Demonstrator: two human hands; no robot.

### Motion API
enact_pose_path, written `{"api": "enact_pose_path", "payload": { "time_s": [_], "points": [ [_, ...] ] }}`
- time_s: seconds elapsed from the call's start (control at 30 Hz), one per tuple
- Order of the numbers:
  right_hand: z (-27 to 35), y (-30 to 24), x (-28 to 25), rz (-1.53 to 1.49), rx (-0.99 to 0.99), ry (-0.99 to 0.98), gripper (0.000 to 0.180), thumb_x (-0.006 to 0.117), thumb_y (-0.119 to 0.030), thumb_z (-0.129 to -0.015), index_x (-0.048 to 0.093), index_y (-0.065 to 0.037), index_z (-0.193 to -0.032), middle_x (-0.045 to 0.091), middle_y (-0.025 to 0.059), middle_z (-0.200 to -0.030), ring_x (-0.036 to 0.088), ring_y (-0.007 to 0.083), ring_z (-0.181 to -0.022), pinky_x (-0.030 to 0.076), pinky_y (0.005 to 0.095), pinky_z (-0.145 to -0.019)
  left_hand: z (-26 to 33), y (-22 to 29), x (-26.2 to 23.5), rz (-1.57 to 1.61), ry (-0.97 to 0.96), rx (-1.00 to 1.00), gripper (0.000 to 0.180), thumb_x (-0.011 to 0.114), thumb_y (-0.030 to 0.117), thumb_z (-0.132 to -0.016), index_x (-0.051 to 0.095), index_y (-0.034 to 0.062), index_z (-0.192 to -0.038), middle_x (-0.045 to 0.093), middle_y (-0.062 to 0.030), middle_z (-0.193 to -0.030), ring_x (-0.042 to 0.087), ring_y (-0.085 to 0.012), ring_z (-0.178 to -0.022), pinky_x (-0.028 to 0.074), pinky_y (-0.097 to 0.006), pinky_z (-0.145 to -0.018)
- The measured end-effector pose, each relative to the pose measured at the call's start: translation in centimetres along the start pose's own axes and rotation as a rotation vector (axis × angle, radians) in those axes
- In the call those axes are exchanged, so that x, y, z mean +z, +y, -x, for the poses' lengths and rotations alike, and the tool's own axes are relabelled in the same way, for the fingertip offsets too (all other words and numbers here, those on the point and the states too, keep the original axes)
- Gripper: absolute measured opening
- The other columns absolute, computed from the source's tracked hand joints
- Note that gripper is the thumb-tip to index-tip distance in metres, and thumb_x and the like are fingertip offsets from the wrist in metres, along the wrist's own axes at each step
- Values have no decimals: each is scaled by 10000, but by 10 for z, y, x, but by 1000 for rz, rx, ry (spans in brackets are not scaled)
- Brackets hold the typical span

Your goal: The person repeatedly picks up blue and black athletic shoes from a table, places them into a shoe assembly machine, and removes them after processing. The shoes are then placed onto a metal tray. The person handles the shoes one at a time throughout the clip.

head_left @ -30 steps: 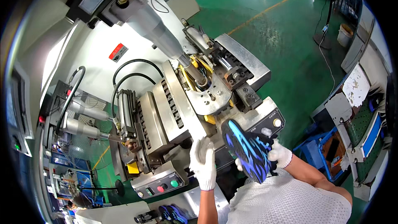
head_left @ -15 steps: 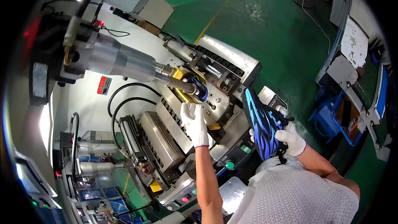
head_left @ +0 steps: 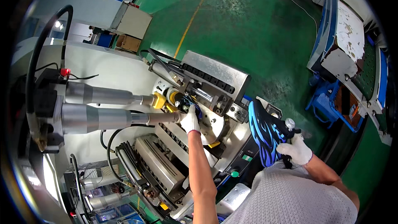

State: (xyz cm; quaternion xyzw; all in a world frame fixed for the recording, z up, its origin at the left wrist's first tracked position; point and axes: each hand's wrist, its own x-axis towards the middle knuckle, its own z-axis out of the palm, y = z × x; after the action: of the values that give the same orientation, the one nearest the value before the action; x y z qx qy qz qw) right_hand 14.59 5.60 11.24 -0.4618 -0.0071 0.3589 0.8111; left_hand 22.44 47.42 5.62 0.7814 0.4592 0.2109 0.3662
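My left hand (head_left: 190, 120), in a white knit glove, reaches into the metal press (head_left: 217, 130). Its fingers close against a dark shoe with blue-purple edges (head_left: 199, 110) seated there; the fingertips are partly hidden. Close beside that hand is the rod end of a thick silver cylinder (head_left: 166, 118). My right hand (head_left: 296, 150), also gloved, grips a black and blue sports shoe (head_left: 265, 135) at its heel and collar. That shoe is held upright, toe up, to the right of the press, and its laces hang loose.
A second cylinder (head_left: 101, 93) and black hoses run along the left. Steel side blocks (head_left: 217, 74) flank the shoe's seat. A panel with a green button (head_left: 235, 174) faces me. At right stand a blue plastic stool (head_left: 325, 103) and a worn workbench (head_left: 348, 33). The floor (head_left: 248, 25) is green.
My left hand has moved forward onto the shoe in the press. The cylinders have drawn back from that shoe. The right hand still holds its shoe, and the view has shifted.
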Motion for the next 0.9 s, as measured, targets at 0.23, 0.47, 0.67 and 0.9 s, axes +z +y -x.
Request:
{"api": "enact_pose_path", "payload": {
  "time_s": [0.23, 0.47, 0.67, 0.9],
  "points": [
    [16, -1, -3, 15, 43, 137, 675, 689, -147, -886, 473, 24, -1502, 653, 64, -1304, 624, 144, -1103, 516, 340, -1003, -67, -31, 20, -297, -48, -3, 708, 819, 299, -765, 549, -40, -1324, 685, -234, -1242, 691, -366, -1117, 530, -413, -977],
    [-2, 4, 8, 456, -11, 156, 430, 729, -203, -872, 684, 41, -1223, 723, 55, -1057, 639, 137, -897, 542, 335, -859, -25, -34, -67, 836, -208, -164, 341, 808, 154, -854, 725, -99, -1068, 749, -141, -1010, 720, -199, -870, 597, -344, -774],
    [-77, -9, 93, 494, -199, 25, 420, 764, -182, -878, 634, 42, -1209, 687, 75, -1063, 626, 130, -885, 542, 317, -802, 176, -13, -192, 728, -309, 17, 591, 707, 16, -859, 543, -5, -1426, 623, -94, -1336, 587, -189, -1209, 466, -345, -1057],
    [-301, -1, 233, 1294, -137, -268, 562, 732, -385, -853, 682, 71, -1177, 712, 222, -1116, 701, 280, -1005, 551, 409, -923, 361, -153, -275, 355, -319, -287, 722, 795, 130, -840, 472, -27, -1466, 568, -161, -1423, 557, -250, -1301, 438, -376, -1124]
  ]
}}
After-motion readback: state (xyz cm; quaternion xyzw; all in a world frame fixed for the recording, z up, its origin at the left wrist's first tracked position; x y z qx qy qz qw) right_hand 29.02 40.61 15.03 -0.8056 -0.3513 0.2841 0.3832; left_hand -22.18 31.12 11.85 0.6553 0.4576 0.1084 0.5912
